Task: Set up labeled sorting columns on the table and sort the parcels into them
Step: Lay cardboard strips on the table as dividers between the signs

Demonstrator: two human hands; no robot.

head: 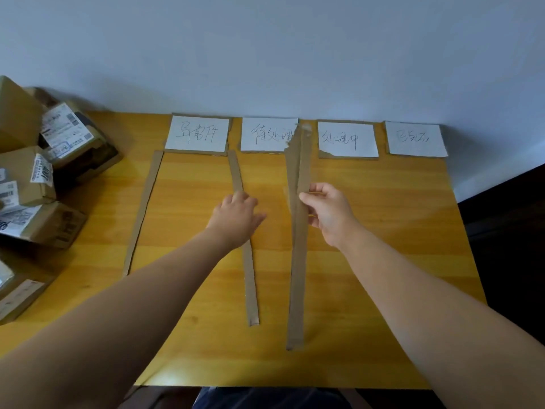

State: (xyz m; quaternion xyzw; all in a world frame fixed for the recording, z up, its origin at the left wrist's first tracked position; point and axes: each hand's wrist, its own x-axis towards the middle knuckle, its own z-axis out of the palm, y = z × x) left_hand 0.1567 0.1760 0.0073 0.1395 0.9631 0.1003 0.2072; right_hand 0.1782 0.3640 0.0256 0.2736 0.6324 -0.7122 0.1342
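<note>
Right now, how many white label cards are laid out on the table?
4, in a row along the far edge of the table: leftmost card, second card, partly covered by the raised cardboard strip, third card, and rightmost card. None appears fully hidden.

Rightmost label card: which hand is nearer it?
Right. The right hand, holding a cardboard strip, is below-left of the rightmost label card; the left hand lies farther left, on another strip.

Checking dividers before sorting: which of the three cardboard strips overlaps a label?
The rightmost strip, pinched by the right hand; its far end covers a corner of the second label from the left. The other two cover no label.
</note>
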